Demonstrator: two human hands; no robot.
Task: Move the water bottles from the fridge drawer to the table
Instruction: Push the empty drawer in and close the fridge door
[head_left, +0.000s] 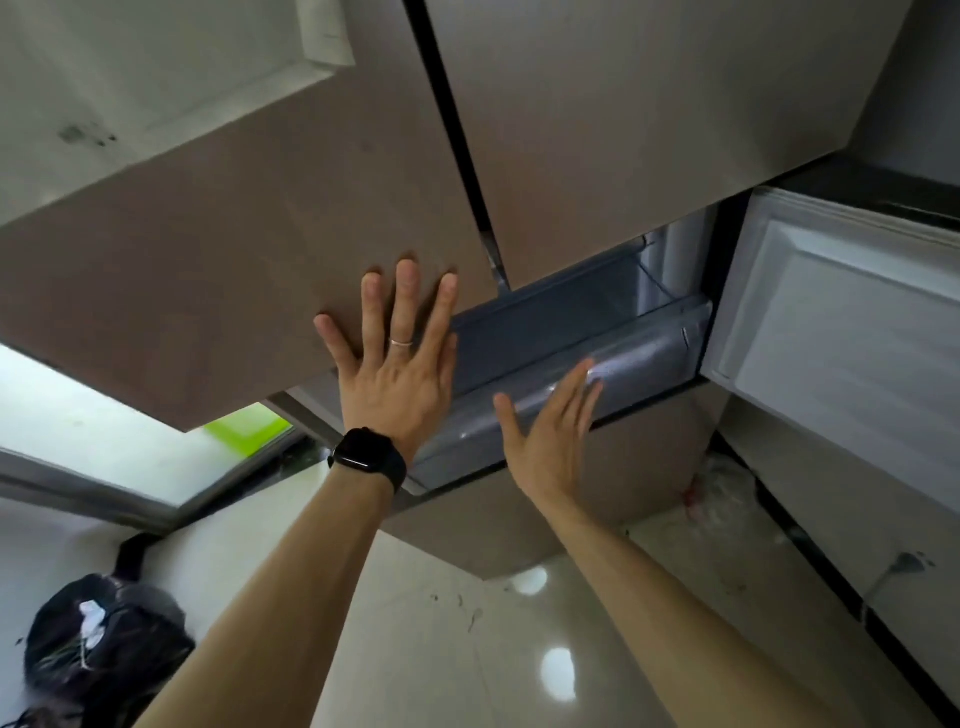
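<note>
Both bare forearms come in from the bottom edge, reaching up toward a brownish-grey brushed-metal fridge (597, 130). Left hand (397, 364) has a black smartwatch (370, 457) on the wrist and a thin silver ring (401, 342) on one finger; its fingers are spread wide and flat, palm pressed against the fridge's left door panel (234, 291), not gripping anything. Right hand (548, 436) is also open, fingers straight and together, held edge-on right at the front lip of the translucent grey-blue plastic fridge drawer (571, 358); can't tell if it's actually touching.

That drawer sits pulled out between the hands and the far white inner compartment. What shows of its inside looks bare, and I can't make out any water bottles in there, though the near part is hidden behind its front wall. On the right, a white-lined fridge door (841, 322) hangs open. Glossy pale floor tiles (467, 649) below, and a dark bag (104, 644) lies near left.
</note>
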